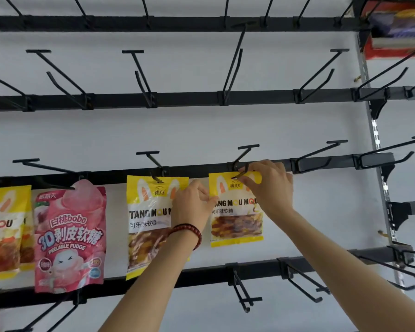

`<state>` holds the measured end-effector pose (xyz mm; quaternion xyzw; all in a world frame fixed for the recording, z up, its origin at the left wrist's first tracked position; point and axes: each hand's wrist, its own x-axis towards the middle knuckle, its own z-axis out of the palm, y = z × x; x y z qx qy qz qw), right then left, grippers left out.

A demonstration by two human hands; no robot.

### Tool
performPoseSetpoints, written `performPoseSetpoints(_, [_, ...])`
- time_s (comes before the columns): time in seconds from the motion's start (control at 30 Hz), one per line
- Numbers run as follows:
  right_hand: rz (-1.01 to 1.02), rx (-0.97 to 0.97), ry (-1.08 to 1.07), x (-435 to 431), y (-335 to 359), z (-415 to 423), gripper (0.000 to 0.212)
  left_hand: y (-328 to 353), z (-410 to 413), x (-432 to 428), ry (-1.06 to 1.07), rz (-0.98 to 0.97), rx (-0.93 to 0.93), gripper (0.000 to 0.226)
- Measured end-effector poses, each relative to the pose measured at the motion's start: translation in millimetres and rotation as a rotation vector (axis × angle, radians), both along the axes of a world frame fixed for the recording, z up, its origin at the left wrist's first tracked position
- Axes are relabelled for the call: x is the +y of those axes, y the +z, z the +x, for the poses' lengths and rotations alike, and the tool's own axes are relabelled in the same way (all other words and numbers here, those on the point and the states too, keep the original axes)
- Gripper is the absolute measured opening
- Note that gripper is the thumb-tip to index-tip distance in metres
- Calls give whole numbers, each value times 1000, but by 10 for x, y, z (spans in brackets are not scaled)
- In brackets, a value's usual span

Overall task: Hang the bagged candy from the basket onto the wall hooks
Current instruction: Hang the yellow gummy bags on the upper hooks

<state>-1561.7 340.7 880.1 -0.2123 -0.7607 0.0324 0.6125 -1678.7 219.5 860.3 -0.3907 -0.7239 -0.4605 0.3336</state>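
Observation:
A yellow candy bag is held up against a black wall hook, with the hook's tip at the slot in the bag's top edge. My right hand pinches the bag's top right corner beside the slot. My left hand, with a red bead bracelet on its wrist, grips the bag's left edge. Left of it, another yellow bag hangs on its own hook. The basket is out of view.
A pink peelable-fudge bag and a yellow bag hang further left. Bare black hooks stick out from the rails above, below and to the right. Boxed goods sit top right.

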Motion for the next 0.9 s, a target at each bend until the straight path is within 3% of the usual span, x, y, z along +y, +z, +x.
performPoseSetpoints(0.17, [24,-31,-42,6,6,45,26,-87,8,-1,-17,63,86,32])
performPoseSetpoints(0.4, [67,-124,-73,-132,-147,171,39,-206,77,-140,-106,-124,112,12])
performPoseSetpoints(0.53, [40,-99,-46,-276,-306,260,34,-315,182,-340,-107,-218,159,12])
performPoseSetpoints(0.73, [-59,-220,139,-460,-761,460,14,-628,468,-532,-13,-365,260,12])
performPoseSetpoints(0.9, [-144,-363,170,-528,-1101,592,18,-1010,599,-648,-14,-454,115,14])
